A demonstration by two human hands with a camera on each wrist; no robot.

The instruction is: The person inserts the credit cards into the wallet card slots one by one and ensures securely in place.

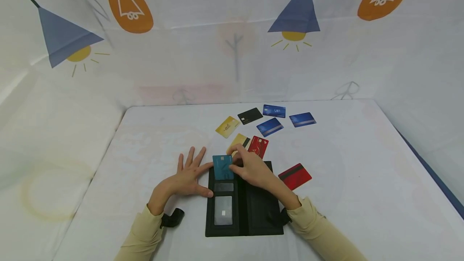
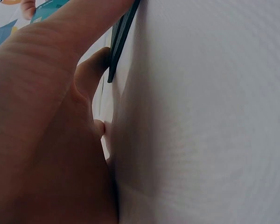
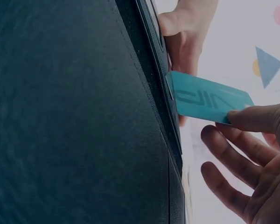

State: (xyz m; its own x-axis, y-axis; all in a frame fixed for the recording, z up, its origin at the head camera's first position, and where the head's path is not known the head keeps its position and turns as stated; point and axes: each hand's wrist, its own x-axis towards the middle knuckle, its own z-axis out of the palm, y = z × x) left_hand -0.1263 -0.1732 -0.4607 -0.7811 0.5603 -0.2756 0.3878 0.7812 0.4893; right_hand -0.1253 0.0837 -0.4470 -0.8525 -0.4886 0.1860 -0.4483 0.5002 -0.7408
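A black card wallet (image 1: 262, 208) lies unfolded on the table. My right hand (image 1: 253, 168) pinches a teal card (image 1: 222, 167) by its right side, between thumb and fingers. In the right wrist view the teal card (image 3: 210, 97) stands tilted out from the wallet (image 3: 74, 112), its near edge at the upper pocket; how far it sits inside cannot be told. My left hand (image 1: 186, 178) has its fingers spread, thumb and index finger touching the wallet's left edge. Lower down, a clear pocket (image 1: 223, 210) shows a pale card with a chip.
Beyond the wallet lie a gold card (image 1: 227, 127), a black card (image 1: 250, 116), several blue cards (image 1: 274, 110), and a yellow card (image 1: 239, 142) partly under a red card (image 1: 259, 146). Another red card (image 1: 295, 176) is right of the wallet. A white printed curtain (image 1: 203, 59) hangs behind.
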